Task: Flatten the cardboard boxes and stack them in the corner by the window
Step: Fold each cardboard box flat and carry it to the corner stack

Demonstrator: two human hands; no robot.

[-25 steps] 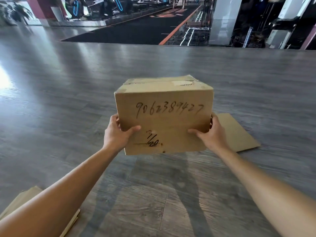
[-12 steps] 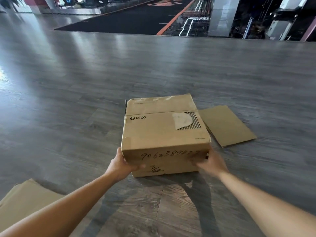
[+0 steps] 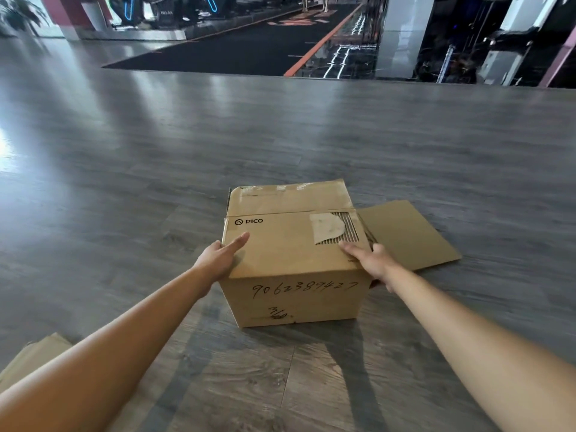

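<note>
A closed brown cardboard box (image 3: 290,254) with a PICO logo and a handwritten number stands on the grey wood floor. My left hand (image 3: 223,258) lies on its top left edge, fingers stretched flat over the lid. My right hand (image 3: 371,260) rests on the top right edge, near a torn label, fingers spread. Neither hand grips the box. A flattened piece of cardboard (image 3: 405,235) lies on the floor just right of the box, partly behind it.
More flat cardboard (image 3: 34,357) lies at the bottom left, partly under my left arm. A dark carpeted strip (image 3: 237,51) and a pillar (image 3: 402,35) border the floor at the back. A plant (image 3: 18,14) stands at the far left.
The box was held up in the air between both hands, then came down onto the floor. My hands have shifted from its front corners to its top face.
</note>
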